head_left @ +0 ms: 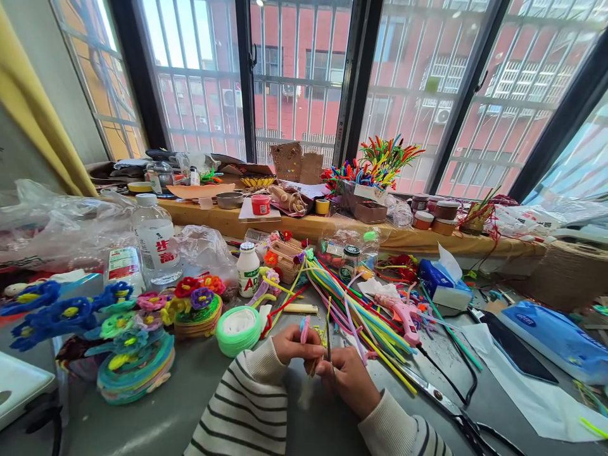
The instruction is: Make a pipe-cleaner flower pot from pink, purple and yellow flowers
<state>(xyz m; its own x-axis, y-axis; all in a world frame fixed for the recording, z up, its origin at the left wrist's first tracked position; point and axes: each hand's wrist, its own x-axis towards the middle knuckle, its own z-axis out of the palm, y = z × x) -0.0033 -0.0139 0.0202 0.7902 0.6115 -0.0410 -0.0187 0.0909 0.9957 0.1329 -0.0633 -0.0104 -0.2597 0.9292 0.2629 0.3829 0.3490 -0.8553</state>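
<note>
Above the grey table (142, 418), my two hands meet at the centre. My left hand (297, 345) pinches a small pink and blue fuzzy pipe-cleaner piece (304, 329) that stands up from its fingers. Closed around a thin, dark, pointed tool (328, 329) is my right hand (351, 377); its exact kind is unclear. Below the fingertips hangs a small yellowish-brown bit that I cannot make out. Behind and right of the hands lies a bundle of coloured pipe cleaners (339, 297). Left of my left hand is a green and white roll (239, 330).
Large scissors (434, 394) and a pink glue gun (403, 320) with its black cord lie at right, near a phone (515, 347). Pipe-cleaner flowers (126, 339), a water bottle (154, 240) and a small white bottle (248, 269) stand at left. A cluttered ledge (304, 221) runs behind.
</note>
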